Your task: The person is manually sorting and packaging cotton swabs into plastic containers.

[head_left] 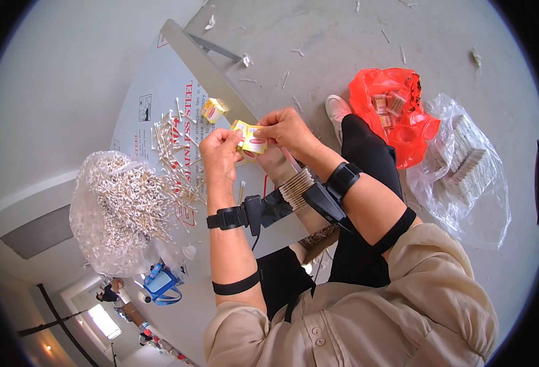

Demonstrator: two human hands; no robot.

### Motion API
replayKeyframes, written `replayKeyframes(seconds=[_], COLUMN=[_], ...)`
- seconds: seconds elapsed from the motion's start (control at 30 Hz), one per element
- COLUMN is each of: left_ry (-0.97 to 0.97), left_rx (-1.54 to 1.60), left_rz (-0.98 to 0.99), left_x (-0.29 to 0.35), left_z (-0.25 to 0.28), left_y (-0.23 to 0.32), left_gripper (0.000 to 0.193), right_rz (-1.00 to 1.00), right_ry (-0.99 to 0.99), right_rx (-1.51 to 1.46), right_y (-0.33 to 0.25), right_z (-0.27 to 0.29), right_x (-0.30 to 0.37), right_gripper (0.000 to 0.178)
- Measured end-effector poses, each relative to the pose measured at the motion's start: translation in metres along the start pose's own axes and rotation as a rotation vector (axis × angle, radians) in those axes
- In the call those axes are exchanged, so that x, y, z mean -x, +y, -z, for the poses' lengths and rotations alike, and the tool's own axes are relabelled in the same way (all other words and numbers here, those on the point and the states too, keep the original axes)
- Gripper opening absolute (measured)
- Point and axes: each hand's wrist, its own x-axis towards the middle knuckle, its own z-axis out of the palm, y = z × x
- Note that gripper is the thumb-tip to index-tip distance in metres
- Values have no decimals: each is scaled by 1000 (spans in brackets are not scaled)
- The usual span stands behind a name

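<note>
Both hands meet over the table edge on a small yellow box [250, 139] with a red mark. My left hand [220, 151] pinches its left end, and my right hand [285, 130] grips its right end from above. A second small yellow box [213, 110] lies on the grey table [147, 92] just beyond. A row of flat tan packets [296, 187] rests on my lap, below my right wrist. Black straps circle both forearms.
A clear bag heaped with thin white sticks [119, 208] sits left of my left arm, with loose sticks [171, 147] scattered on the table. On the floor to the right lie a red bag [398, 116] holding small boxes and a clear bag [471, 171] of packets. My white shoe [337, 109] is near them.
</note>
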Motion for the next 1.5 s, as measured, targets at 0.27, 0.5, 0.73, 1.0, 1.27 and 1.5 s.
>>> replayKeyframes(seconds=[0.27, 0.5, 0.73, 1.0, 1.27, 1.5], left_ry=[205, 554, 1232, 1082, 961, 989], left_rx=[-401, -675, -536, -994, -1096, -1205], left_rz=[-79, -295, -220, 68, 99, 33], left_x=[-28, 18, 159, 184, 180, 188], left_z=[41, 122, 284, 304, 329, 293], left_y=[-21, -54, -128, -157, -164, -124], left_gripper=[11, 15, 12, 11, 6, 12], right_rz=[-88, -60, -79, -128, -92, -101], right_ry=[57, 80, -29, 3, 10, 48], right_rx=[-75, -31, -109, -106, -110, -126], right_y=[-6, 1, 0, 5, 8, 2], right_z=[1, 5, 12, 17, 13, 13], right_x=[3, -1, -4, -7, -8, -3], right_gripper=[8, 7, 6, 7, 7, 7])
